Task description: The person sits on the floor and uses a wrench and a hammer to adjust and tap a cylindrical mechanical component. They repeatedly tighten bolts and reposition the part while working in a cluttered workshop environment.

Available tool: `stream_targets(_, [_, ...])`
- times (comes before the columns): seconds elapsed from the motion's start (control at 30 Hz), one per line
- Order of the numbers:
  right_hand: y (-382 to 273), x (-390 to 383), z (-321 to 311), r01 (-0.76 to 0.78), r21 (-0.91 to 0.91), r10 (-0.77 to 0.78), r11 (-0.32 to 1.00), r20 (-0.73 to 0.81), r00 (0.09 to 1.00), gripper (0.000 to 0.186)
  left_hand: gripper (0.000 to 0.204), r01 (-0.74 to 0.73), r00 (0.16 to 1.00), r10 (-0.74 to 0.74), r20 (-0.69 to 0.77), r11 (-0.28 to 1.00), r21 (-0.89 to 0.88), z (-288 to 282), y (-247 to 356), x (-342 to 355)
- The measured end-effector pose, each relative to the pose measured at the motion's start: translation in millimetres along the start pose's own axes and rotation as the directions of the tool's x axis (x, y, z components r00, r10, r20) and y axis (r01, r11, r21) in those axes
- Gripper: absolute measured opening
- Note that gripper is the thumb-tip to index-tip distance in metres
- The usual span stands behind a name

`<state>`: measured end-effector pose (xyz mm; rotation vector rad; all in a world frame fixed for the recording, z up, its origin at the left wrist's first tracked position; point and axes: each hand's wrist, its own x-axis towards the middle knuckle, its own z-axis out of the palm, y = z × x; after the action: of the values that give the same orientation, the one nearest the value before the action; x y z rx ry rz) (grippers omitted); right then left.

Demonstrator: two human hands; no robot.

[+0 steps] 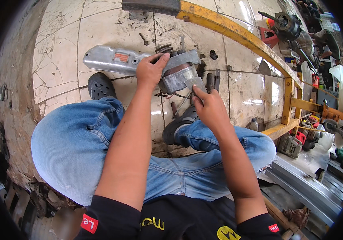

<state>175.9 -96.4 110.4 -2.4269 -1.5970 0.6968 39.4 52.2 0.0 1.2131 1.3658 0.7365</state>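
My left hand (150,72) is wrapped over the end of a heavy cylindrical metal engine part (176,80), which looks like an alternator with a bracket along its top. In my right hand (210,107) a small flat grey piece (194,83) is pinched, pressed against or very close to the part's right side; whether it is sandpaper or a thin plate I cannot tell. A long silver cover (109,59) with a red label lies on the floor left of my left hand, its right end partly hidden by that hand.
Loose bolts (143,39) and small dark parts (213,55) lie on the cracked tile floor (59,36). A yellow steel frame (239,30) crosses from the top to the right. My legs are folded around the work, with a dark clog (100,86) beside the cover. Metal channels (303,184) lie lower right.
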Motion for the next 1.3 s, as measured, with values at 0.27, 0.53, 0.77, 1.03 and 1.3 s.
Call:
stream_targets(0.27, [-7, 15, 3, 0.049, -0.01, -0.05, 0.999, -0.075, 0.996, 0.035, 0.056, -0.018, 1.0, 0.018, -0.005, 1.0, 0.014, 2, -8, 7])
stream_targets(0.53, [-5, 12, -3, 0.071, -0.042, -0.072, 0.997, -0.011, 0.997, 0.034, 0.055, 0.008, 1.0, -0.008, 0.008, 1.0, -0.022, -1, -5, 3])
stream_targets(0.77, [-7, 5, -5, -0.012, -0.018, 0.013, 1.0, 0.03, 0.999, 0.035, 0.052, -0.004, 1.0, 0.004, 0.004, 1.0, -0.01, -3, -8, 4])
stream_targets(1.03, [-4, 9, 2, -0.019, 0.006, 0.019, 1.0, 0.003, 1.0, 0.037, 0.051, -0.056, 0.998, 0.056, -0.032, 0.998, 0.015, 2, -5, 2])
stream_targets(1.3, [-5, 10, 8, 0.06, 0.003, -0.06, 0.998, -0.051, 0.997, 0.035, 0.05, -0.045, 0.999, 0.044, -0.018, 0.997, -0.055, 1, -11, 6])
